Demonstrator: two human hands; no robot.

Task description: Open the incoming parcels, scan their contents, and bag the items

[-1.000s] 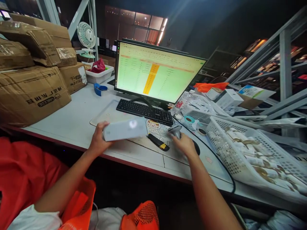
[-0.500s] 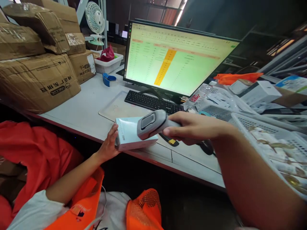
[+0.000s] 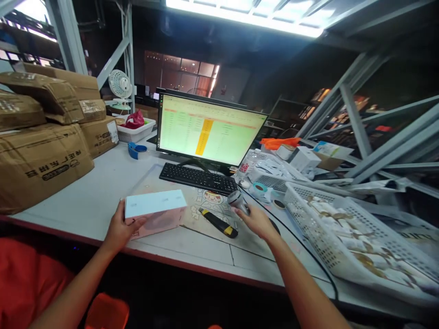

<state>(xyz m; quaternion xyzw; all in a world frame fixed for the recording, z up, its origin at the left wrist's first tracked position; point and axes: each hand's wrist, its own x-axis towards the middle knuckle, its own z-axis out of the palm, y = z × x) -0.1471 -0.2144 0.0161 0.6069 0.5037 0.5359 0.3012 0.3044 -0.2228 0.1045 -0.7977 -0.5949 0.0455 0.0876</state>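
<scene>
White desk [image 3: 106, 183], monitor [image 3: 216, 137], keyboard [image 3: 197, 178], stacked cartons [image 3: 44, 151], fan [image 3: 120, 84], bright light [image 3: 240, 17] overhead

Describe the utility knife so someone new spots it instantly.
Find the monitor, then the black keyboard in front of it. Nearer the person, on the desk mat, the utility knife lies between the pale box in the left hand and the scanner in the right hand. Unlike these neighbours, it's slim and black with yellow towards both ends.
</scene>
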